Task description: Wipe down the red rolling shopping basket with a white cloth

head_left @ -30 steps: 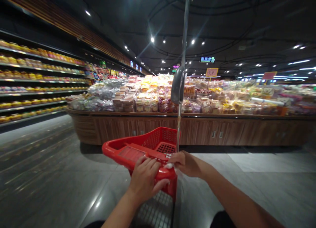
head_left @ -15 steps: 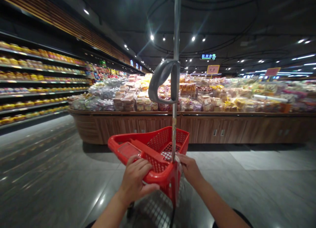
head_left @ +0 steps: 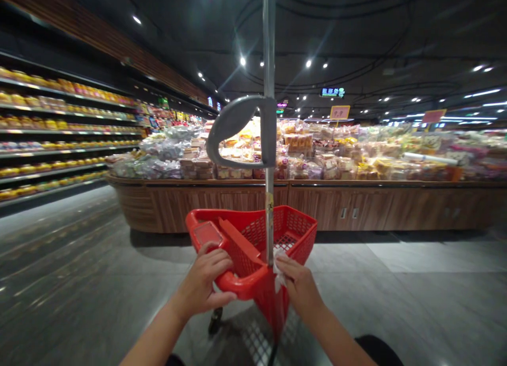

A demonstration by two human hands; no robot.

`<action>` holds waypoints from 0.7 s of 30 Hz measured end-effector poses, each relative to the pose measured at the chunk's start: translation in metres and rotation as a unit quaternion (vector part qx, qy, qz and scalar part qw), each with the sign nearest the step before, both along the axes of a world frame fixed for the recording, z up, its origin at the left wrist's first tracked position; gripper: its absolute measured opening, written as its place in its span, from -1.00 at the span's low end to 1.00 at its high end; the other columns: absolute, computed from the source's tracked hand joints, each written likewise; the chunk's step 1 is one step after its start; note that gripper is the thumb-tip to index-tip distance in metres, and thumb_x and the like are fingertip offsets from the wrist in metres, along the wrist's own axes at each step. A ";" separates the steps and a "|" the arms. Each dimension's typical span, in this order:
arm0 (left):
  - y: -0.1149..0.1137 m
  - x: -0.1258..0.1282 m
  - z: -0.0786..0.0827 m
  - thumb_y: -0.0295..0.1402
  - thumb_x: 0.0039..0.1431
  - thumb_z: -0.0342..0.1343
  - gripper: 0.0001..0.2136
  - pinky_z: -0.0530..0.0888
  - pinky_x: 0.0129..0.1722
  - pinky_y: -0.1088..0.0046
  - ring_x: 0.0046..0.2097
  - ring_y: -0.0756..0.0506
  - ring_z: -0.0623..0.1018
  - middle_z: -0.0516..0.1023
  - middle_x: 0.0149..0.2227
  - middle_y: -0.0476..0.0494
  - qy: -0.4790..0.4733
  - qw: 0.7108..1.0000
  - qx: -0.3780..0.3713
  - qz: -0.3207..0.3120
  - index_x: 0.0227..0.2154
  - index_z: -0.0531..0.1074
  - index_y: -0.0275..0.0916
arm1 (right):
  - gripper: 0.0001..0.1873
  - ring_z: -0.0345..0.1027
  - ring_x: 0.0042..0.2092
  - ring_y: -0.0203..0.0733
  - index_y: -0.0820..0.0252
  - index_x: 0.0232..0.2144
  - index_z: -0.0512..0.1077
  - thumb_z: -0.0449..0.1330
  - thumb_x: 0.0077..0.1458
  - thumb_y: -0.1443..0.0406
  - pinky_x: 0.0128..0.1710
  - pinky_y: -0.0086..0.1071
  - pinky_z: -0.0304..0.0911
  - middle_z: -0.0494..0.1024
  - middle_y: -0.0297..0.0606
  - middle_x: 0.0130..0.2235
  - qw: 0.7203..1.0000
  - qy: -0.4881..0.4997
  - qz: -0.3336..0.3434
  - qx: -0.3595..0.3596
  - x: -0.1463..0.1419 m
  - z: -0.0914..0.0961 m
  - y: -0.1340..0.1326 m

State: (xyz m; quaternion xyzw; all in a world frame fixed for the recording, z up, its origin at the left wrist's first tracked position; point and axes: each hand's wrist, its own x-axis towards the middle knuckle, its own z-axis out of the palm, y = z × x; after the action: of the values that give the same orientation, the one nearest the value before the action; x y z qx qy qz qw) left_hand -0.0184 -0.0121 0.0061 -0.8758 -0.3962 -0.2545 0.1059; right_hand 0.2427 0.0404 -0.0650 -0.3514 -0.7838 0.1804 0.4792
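A red plastic shopping cart [head_left: 247, 284] with lattice sides stands before me, turned at an angle. My left hand [head_left: 204, 279] is closed around its handle bar, thumb underneath. In my right hand [head_left: 301, 285] is a crumpled white tissue [head_left: 279, 268], pressed to the outer side of the cart near its corner. Just beside the tissue, a metal pole [head_left: 270, 218] rises from that corner. The pole carries a grey loop handle [head_left: 216, 139] at about eye height. The visible part of the basket floor holds nothing.
Behind the cart runs a long wooden display counter [head_left: 222, 202] heaped with bagged goods [head_left: 237, 168]. Shelves of yellow-lidded jars [head_left: 51, 123] line the left. A price sign [head_left: 339, 112] stands over the goods. Grey tiles [head_left: 356, 297] cover the floor.
The cart has turned, its basket swinging right and the grey loop shifting left and showing wider. My left hand moved slightly left with the handle. The tissue in my right hand shows more clearly.
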 end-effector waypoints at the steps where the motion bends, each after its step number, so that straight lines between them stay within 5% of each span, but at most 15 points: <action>1: 0.001 -0.002 0.000 0.06 -0.06 0.06 -0.61 0.08 0.12 0.17 -0.15 -0.14 0.46 0.51 -0.29 -0.09 0.005 1.000 0.000 -0.001 -0.35 0.38 -0.17 | -0.43 0.29 0.07 -0.16 0.12 -0.08 0.46 -0.02 -0.13 0.57 0.13 -0.17 0.15 0.47 -0.22 -0.01 1.000 -0.001 0.004 0.005 -0.001 0.000 -0.002; 6: 0.003 -0.013 -0.001 0.00 -0.07 0.11 -0.60 -0.06 0.22 0.12 0.10 -0.20 0.34 0.48 -0.08 -0.12 0.041 0.999 -0.008 0.005 -0.22 0.38 -0.14 | -0.39 0.30 0.06 -0.15 0.11 -0.08 0.46 -0.03 -0.16 0.60 0.12 -0.15 0.16 0.49 -0.22 -0.02 1.000 -0.011 -0.013 0.001 -0.002 -0.002 -0.004; 12: -0.016 -0.021 0.012 -0.21 0.02 0.08 -0.57 0.06 0.22 0.09 0.23 -0.20 0.15 0.38 0.08 -0.11 0.074 0.997 0.016 0.027 0.00 0.30 -0.10 | -0.37 0.28 0.08 -0.19 0.12 -0.04 0.42 -0.03 -0.15 0.60 0.14 -0.19 0.14 0.46 -0.22 0.01 1.000 -0.005 -0.004 0.023 -0.007 -0.005 -0.008; 17: -0.043 0.028 0.009 -0.37 0.03 0.03 -0.60 0.26 0.12 0.12 0.17 -0.20 0.28 0.40 0.06 -0.17 0.064 0.988 0.088 0.108 -0.01 0.31 -0.20 | -0.39 0.31 0.06 -0.14 0.16 -0.08 0.46 -0.02 -0.18 0.58 0.12 -0.15 0.14 0.48 -0.16 -0.02 1.000 -0.015 -0.012 -0.015 -0.017 0.003 -0.018; 21: -0.047 0.069 -0.005 -0.17 0.04 0.07 -0.73 0.36 -0.09 0.04 -0.19 -0.23 0.51 0.56 -0.28 -0.19 0.038 0.963 0.104 0.244 -0.28 0.43 -0.25 | -0.41 0.37 0.00 -0.16 0.13 -0.14 0.50 -0.04 -0.21 0.57 0.08 -0.20 0.22 0.53 -0.21 -0.09 0.998 -0.007 0.060 -0.015 -0.016 0.014 -0.024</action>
State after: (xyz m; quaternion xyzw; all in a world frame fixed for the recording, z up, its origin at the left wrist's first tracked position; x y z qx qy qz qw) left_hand 0.0504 -0.0592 0.0011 -0.7456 -0.5650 -0.2275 0.2703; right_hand 0.2263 0.0160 -0.0512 -0.3124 -0.8040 0.2180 0.4565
